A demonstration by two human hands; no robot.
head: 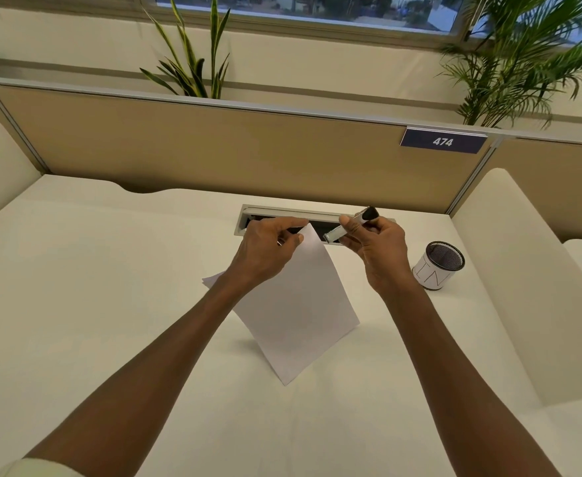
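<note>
My left hand (269, 249) pinches the top corner of some white paper sheets (296, 311) and holds them lifted above the white desk (110, 304). The lower corner of the paper hangs close to the desk surface. My right hand (375, 249) grips a small silver and black stapler (351, 225), its silver front end pointing at the pinched corner and a short gap away from it.
A black mesh cup (437, 266) wrapped in a white label stands on the desk to the right. A cable slot (248, 215) is set in the desk behind my hands. A tan partition (214, 149) with a "474" sign (443, 141) bounds the back; white dividers flank both sides.
</note>
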